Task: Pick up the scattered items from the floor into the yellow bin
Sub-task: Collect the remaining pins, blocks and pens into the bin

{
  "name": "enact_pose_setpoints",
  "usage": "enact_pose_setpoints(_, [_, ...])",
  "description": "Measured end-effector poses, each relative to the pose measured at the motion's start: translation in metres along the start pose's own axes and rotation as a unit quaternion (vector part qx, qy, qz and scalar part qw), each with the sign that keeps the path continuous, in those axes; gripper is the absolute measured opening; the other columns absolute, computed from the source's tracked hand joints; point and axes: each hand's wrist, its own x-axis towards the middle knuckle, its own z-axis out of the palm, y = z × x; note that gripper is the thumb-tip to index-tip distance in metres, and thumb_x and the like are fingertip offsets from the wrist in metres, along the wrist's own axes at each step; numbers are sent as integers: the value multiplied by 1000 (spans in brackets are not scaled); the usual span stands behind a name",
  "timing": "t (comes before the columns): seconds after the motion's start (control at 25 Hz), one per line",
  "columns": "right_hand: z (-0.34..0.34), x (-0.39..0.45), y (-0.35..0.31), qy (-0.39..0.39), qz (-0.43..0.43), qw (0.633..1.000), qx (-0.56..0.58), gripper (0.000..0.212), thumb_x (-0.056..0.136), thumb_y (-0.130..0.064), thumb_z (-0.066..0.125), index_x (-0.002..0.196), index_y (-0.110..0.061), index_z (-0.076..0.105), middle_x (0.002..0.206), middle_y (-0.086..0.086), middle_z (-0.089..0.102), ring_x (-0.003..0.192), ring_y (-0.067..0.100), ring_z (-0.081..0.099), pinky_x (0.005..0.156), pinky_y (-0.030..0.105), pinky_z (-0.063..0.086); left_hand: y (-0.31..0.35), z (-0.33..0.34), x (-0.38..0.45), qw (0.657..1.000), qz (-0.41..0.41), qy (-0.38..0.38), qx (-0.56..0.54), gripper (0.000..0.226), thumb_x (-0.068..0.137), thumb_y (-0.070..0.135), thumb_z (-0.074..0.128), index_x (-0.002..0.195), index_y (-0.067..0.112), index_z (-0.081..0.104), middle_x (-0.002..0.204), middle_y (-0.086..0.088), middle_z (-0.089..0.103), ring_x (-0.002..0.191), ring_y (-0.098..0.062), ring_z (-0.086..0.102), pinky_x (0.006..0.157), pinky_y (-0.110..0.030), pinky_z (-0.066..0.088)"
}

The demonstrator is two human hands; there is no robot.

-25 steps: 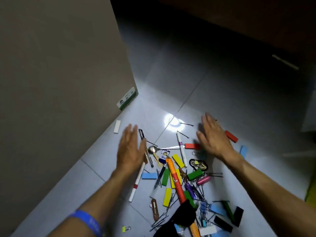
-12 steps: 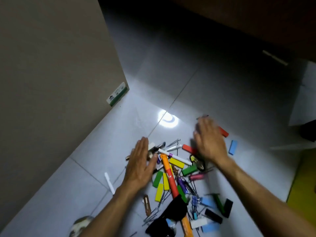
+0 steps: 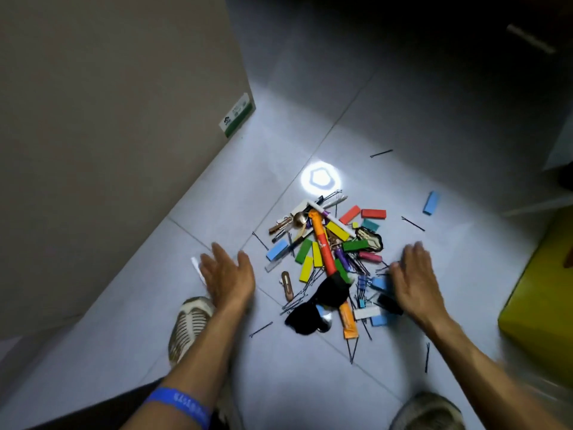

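The left hand [image 3: 228, 279] lies flat and spread on the floor tile [image 3: 279, 144], holding nothing, a white stick [image 3: 196, 265] under its fingertips at ten o'clock; the right hand [image 3: 414, 282] — fingers straight too — presses the pile's three o'clock edge, over a black block [image 3: 389, 303] and blue clips [image 3: 362, 282]. Between them lies the heap of scattered items [image 3: 325, 259] — an orange tube [image 3: 324, 251], a black cloth [image 3: 319, 301], hairpins — while the yellow bin [image 3: 539, 302] stands at three o'clock, a cardboard box [image 3: 108, 119] at ten, a shoe [image 3: 189, 324] under the left forearm.

Head cam, wide-angle, looks steeply down at floor [image 3: 279, 377], close.
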Motion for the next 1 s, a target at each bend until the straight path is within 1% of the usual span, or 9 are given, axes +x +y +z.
enact_pose_setpoints(0.12, [13,-32,-15,-42,-116,991,47,59,105,-38,28,156,-15,9,163,0,-3,151,16,-2,122,30,2,-3,22,-33,978,186,-93,-17,65,102,51,25,156,32,-5,163,7,-19,150,-14,-16,117,-34,-4])
enact_pose_setpoints(0.2, [10,-42,-14,47,-96,991,75,52,103,-32,41,152,-17,30,159,0,25,145,22,27,115,36,25,-1,22,-36,966,256,-35,-34,61,102,46,33,156,34,6,165,9,-5,151,-15,-5,118,-35,2])
enact_pose_setpoints(0.28, [6,-57,7,106,64,990,74,34,96,-33,52,126,-17,51,129,12,60,103,31,59,83,38,47,-13,7,-31,983,172,70,-9,64,98,37,48,154,29,18,164,0,8,149,-26,9,119,-46,17])
enact_pose_setpoints(0.36, [8,-85,30,23,185,982,21,27,88,-37,57,106,-19,48,106,13,66,78,28,53,69,34,43,-29,-9,-21,994,51,98,19,67,91,24,56,150,20,25,155,-12,24,139,-36,27,108,-50,35])
enact_pose_setpoints(0.44, [22,-102,27,-65,205,975,51,28,85,-33,61,106,-19,50,105,9,65,79,22,52,73,32,43,-31,-10,-16,998,17,54,12,57,90,14,57,142,16,35,139,-16,39,122,-35,42,97,-46,44])
enact_pose_setpoints(0.68, [33,-61,-27,-29,90,943,319,20,87,-14,62,105,-23,60,94,-5,65,85,16,65,78,45,57,-2,32,-46,979,200,-2,-23,31,89,14,59,117,24,51,117,-3,53,98,-20,53,80,-30,41])
enact_pose_setpoints(0.8, [25,-64,2,74,153,930,325,21,88,-19,64,107,-26,62,103,-2,67,91,21,66,83,47,56,-32,19,-48,993,81,89,-15,40,84,25,60,121,28,45,126,-3,49,113,-26,48,87,-39,42])
enact_pose_setpoints(0.88, [24,-68,23,97,220,935,261,34,86,-22,64,119,-20,58,120,6,60,102,27,60,92,43,50,-55,17,-59,995,-70,57,-47,47,85,29,57,129,25,43,137,-10,41,124,-35,42,100,-46,39])
enact_pose_setpoints(1.0, [32,-65,3,40,181,934,305,39,89,-16,63,127,-16,56,128,8,53,108,24,56,100,41,46,-48,41,-90,993,-56,-13,-101,46,91,27,54,136,21,44,142,-12,34,129,-36,36,109,-45,31])
